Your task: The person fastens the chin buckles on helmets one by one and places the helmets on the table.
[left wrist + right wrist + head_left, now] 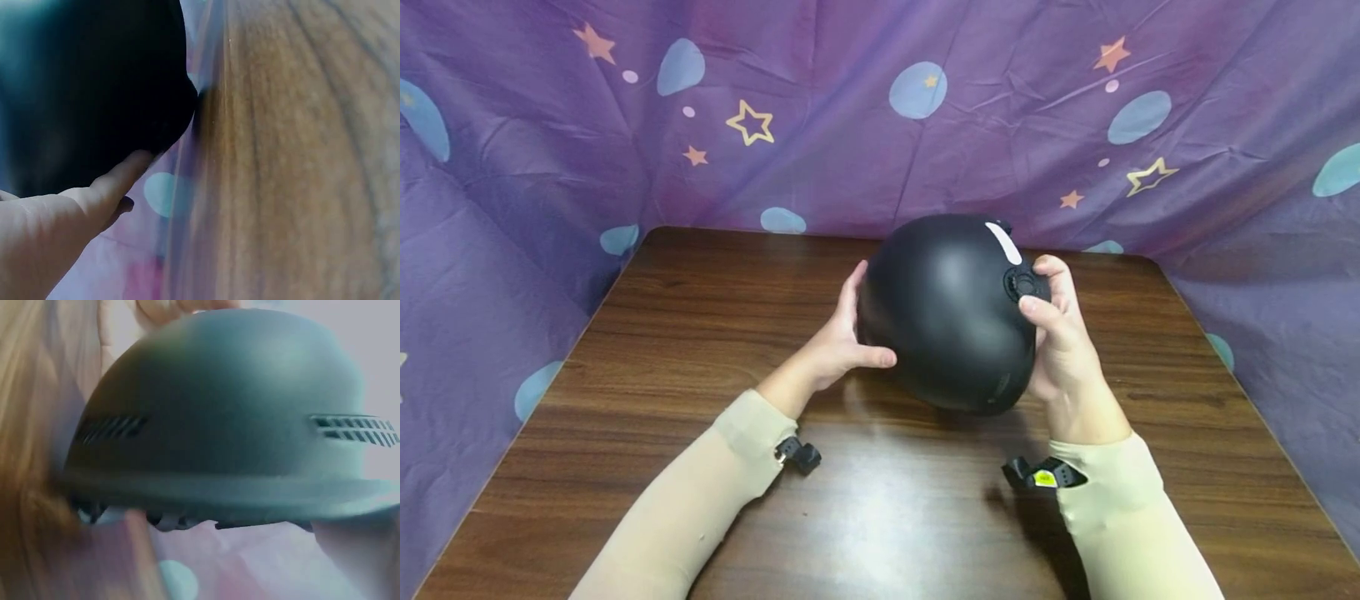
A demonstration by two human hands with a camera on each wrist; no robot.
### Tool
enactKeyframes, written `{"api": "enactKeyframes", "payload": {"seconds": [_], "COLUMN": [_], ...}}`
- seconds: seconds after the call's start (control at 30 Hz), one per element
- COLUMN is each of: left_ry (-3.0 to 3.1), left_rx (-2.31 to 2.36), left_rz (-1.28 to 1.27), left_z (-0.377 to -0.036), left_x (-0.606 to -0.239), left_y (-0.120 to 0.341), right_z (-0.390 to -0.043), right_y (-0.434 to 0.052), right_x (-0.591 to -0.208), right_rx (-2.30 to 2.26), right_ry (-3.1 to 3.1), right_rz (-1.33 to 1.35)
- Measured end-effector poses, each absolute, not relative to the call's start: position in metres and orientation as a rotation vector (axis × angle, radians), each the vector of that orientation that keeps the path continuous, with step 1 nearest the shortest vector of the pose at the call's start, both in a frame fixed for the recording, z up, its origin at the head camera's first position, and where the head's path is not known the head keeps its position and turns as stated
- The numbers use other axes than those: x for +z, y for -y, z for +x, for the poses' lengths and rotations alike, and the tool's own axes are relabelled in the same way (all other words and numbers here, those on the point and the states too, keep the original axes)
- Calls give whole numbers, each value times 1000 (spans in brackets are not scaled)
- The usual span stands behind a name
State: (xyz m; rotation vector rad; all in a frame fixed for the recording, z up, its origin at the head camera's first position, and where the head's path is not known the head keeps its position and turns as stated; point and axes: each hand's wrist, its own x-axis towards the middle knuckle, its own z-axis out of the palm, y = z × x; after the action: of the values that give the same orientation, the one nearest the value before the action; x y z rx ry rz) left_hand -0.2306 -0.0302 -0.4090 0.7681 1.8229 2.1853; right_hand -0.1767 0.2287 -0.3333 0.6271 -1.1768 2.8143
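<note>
A matte black helmet [947,317] is held between both hands over the table, tipped so its smooth dome faces the head camera. My left hand [842,342] grips its left side, thumb across the near face and fingers reaching round the far side. At the right edge, my right hand [1063,342] grips the helmet, thumb and forefinger at a round black dial [1024,283]. A white curved strip [1003,243] lies beside that dial. In the right wrist view, two slatted vents [356,429] and a brim [219,495] show on the shell.
The brown wood-grain table [700,333] spreads under both forearms. A purple cloth [835,92] with stars and blue ovals hangs behind it and along its sides. Each wrist wears a small black camera mount [801,456], below pale sleeves [1120,517].
</note>
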Motion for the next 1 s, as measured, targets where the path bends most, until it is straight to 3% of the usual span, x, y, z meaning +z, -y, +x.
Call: {"api": "enactKeyframes", "payload": {"seconds": [0.23,0.4,0.67,1.0], "left_ry": [-1718,-1731,-1793,-1763], "left_rx": [2155,2153,2116,2119], "left_rz": [680,690,725,716], "left_z": [-234,-234,-235,-234], "left_x": [-414,-415,-417,-417], "left_y": [33,34,36,38], "right_z": [-186,-185,-166,-168], "right_y": [-231,-224,-218,-236], "right_x": [-343,-338,-310,-310], "right_rx": [2680,2155,1334,1265], "right_ry": [1272,1689,2110,2408], "right_rz": [467,348,481,524]}}
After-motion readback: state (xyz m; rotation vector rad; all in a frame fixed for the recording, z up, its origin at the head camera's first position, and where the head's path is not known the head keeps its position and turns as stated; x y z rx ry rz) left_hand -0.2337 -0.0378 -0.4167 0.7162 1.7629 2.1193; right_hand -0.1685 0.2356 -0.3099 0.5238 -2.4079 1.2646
